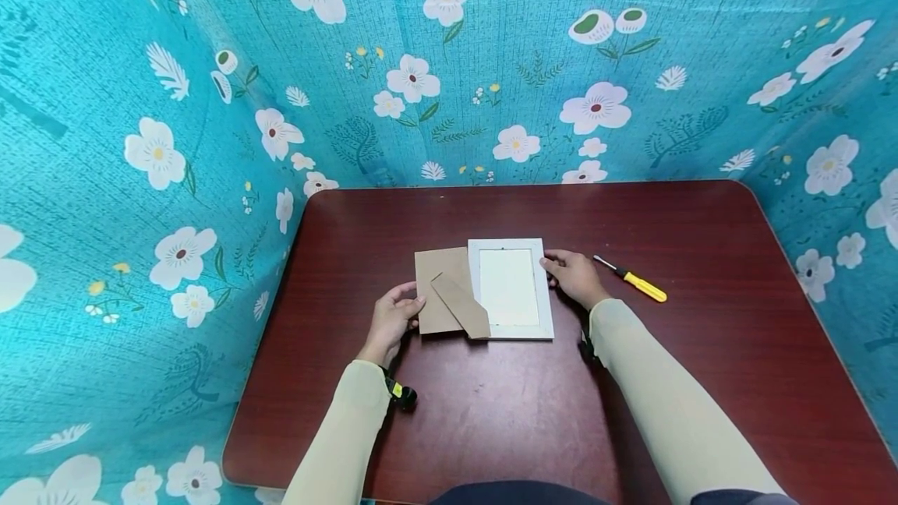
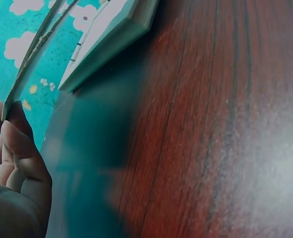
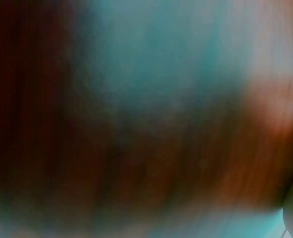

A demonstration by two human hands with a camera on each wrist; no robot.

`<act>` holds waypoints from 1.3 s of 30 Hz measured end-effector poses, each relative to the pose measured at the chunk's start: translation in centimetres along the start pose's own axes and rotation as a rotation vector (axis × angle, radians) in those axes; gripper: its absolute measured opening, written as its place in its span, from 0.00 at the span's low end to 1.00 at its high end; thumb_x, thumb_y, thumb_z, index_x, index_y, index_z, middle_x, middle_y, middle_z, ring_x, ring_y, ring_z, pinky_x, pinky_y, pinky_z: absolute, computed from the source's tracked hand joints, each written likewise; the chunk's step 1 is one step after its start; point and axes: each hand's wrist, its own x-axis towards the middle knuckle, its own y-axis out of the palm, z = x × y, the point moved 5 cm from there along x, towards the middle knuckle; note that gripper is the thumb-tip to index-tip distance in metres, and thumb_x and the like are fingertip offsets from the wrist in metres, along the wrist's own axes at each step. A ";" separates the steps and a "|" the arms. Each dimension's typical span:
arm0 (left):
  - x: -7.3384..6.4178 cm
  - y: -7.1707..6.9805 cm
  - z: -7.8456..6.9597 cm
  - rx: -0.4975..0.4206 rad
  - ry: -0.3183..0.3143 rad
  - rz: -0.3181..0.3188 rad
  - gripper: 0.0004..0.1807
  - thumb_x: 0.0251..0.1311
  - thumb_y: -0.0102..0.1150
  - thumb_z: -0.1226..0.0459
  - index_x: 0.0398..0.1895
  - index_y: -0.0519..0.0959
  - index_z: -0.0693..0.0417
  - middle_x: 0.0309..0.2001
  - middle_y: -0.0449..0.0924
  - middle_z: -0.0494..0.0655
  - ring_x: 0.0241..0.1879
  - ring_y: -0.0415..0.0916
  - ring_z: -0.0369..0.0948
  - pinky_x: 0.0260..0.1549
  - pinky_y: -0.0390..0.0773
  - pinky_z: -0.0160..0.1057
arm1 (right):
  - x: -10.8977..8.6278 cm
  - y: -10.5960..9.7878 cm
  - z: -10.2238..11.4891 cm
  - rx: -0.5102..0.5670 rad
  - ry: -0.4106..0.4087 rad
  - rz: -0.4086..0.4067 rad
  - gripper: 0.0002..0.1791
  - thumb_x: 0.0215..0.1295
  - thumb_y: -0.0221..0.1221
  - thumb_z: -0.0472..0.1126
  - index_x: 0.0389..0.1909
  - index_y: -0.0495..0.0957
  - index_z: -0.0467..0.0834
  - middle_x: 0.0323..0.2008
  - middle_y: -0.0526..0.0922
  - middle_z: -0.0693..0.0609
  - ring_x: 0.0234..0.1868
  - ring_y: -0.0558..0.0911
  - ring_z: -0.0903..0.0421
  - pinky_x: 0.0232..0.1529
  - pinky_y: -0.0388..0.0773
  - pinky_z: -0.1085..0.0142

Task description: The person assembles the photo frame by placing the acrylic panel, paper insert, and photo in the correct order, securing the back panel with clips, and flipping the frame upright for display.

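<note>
A brown cardboard backing board [image 1: 438, 263] with a folding easel leg [image 1: 459, 304] is pinched at its left edge between the thumb and fingers of my left hand [image 1: 393, 318]. In the left wrist view the board [image 2: 32, 54] stands tilted above the table, its thin edge between the fingertips [image 2: 18, 130]. Its right part overlaps a white picture frame [image 1: 546, 310], which has a pale panel [image 1: 508, 287] inside its opening. My right hand [image 1: 577, 279] grips the frame's right edge, thumb on the rim. The right wrist view is blurred and shows no fingers.
A screwdriver [image 1: 644, 285] with a yellow handle lies right of my right hand, tip pointing toward the frame. Everything rests on a dark red wooden table [image 1: 505, 411] with rounded corners. Blue flowered cloth [image 1: 449, 100] hangs behind it and at both sides.
</note>
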 end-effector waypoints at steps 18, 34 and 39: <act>0.6 2.4 0.0 0.100 0.030 0.046 0.22 0.60 0.66 0.67 0.58 0.77 0.59 0.29 0.81 0.46 0.24 0.73 0.37 0.23 0.74 0.34 | -0.3 -0.4 -0.7 0.031 0.027 -0.011 0.27 0.71 0.56 0.54 0.62 0.74 0.40 0.24 0.81 0.49 0.26 0.80 0.52 0.44 0.71 0.55; 1.1 3.7 0.0 0.114 -0.002 0.096 0.24 0.62 0.64 0.68 0.61 0.74 0.62 0.31 0.82 0.49 0.27 0.74 0.38 0.27 0.75 0.39 | 0.2 0.0 -0.3 0.032 0.011 0.008 0.26 0.71 0.55 0.54 0.63 0.74 0.43 0.25 0.81 0.49 0.26 0.80 0.52 0.40 0.73 0.56; 0.6 4.3 -0.6 0.149 -0.001 0.099 0.22 0.62 0.64 0.68 0.59 0.76 0.61 0.33 0.83 0.52 0.27 0.76 0.39 0.30 0.77 0.42 | 0.1 0.1 -0.5 0.026 0.017 0.004 0.26 0.71 0.55 0.54 0.62 0.74 0.43 0.24 0.81 0.49 0.25 0.80 0.52 0.38 0.73 0.57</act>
